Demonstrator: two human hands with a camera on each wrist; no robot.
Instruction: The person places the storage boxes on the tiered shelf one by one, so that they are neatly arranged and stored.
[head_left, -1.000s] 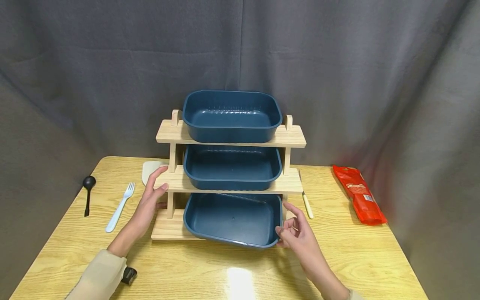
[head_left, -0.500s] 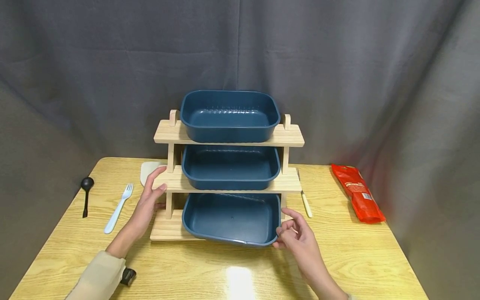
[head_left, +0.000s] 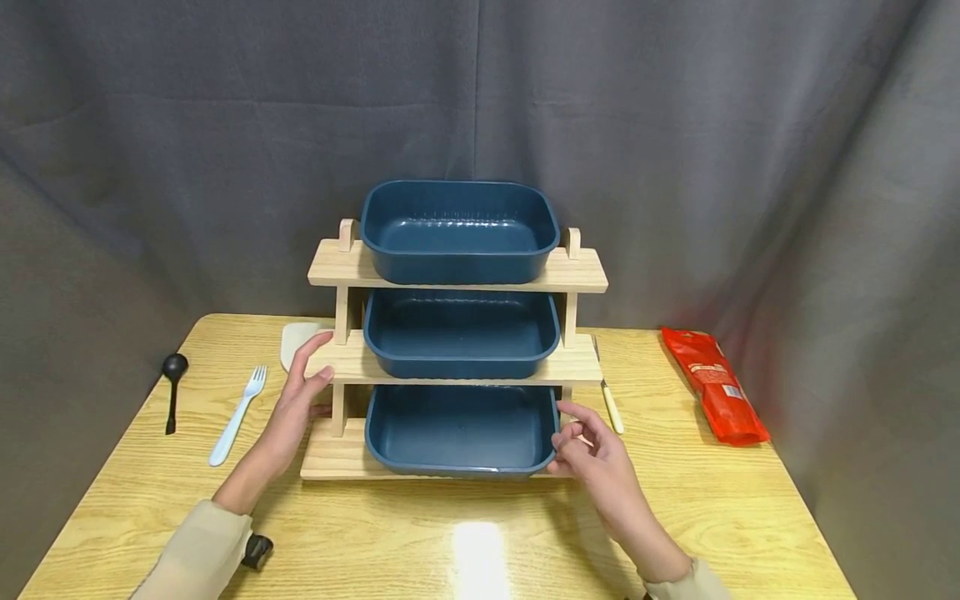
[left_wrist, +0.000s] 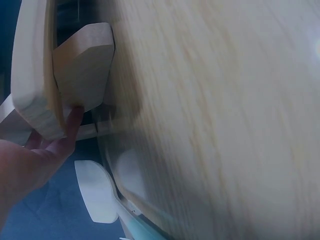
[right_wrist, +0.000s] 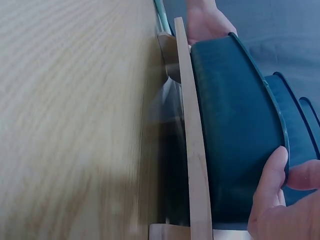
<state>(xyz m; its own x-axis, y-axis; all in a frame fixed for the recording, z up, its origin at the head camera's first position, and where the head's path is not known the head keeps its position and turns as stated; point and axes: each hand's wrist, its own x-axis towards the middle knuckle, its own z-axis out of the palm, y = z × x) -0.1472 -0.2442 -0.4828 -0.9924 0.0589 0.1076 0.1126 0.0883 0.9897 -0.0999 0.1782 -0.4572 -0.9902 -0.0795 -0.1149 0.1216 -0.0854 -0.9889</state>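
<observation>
A three-tier wooden rack (head_left: 330, 454) holds three dark blue plastic bins: a top bin (head_left: 461, 267), a middle bin (head_left: 461, 333) and a bottom bin (head_left: 459, 429). My left hand (head_left: 287, 417) grips the left end of the middle shelf (left_wrist: 32, 75), thumb on top and fingers reaching beneath. With thumb and fingers, my right hand (head_left: 600, 462) pinches the right rim of the bottom bin, as the right wrist view also shows. That bin (right_wrist: 235, 120) sits on the lowest shelf (right_wrist: 192, 135), almost square with it.
Left of the rack lie a black spoon (head_left: 175, 371), a pale blue fork (head_left: 238, 417) and a white-headed spatula (head_left: 296, 340), partly hidden. To the right are a cream-handled utensil (head_left: 612, 408) and a red packet (head_left: 716, 387). A grey curtain (head_left: 480, 100) hangs behind the table.
The bottom bin's right front corner has swung back onto the shelf, pushed by my right hand, so the bin now stands straighter. My left hand has stayed on the rack.
</observation>
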